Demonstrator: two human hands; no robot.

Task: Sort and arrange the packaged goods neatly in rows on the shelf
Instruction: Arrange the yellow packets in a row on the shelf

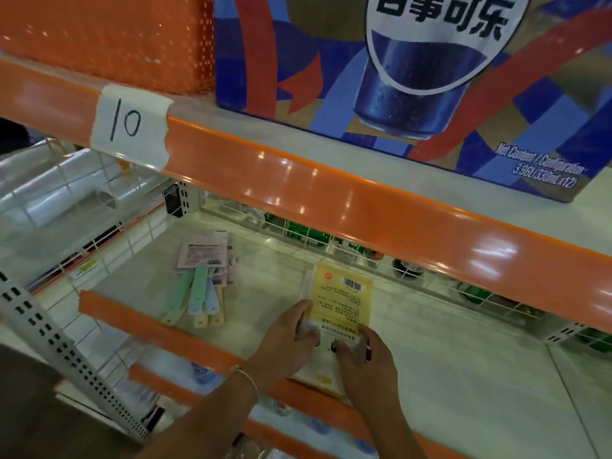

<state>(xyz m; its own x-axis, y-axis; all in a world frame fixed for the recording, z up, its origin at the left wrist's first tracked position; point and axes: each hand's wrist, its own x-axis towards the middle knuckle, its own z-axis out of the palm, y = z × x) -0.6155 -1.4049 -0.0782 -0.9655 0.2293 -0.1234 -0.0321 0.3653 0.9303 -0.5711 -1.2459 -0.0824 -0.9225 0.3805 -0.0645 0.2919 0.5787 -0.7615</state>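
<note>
Left hand [291, 339] and right hand [364, 362] both grip a yellow packet [341, 294] on the shelf [463, 376]; pastel brushes [198, 293] lie left of them.

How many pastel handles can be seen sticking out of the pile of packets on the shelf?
5 or so: two green handles on the left, two blue in the middle, one yellowish at the right. They overlap, so more may be hidden underneath.
</note>
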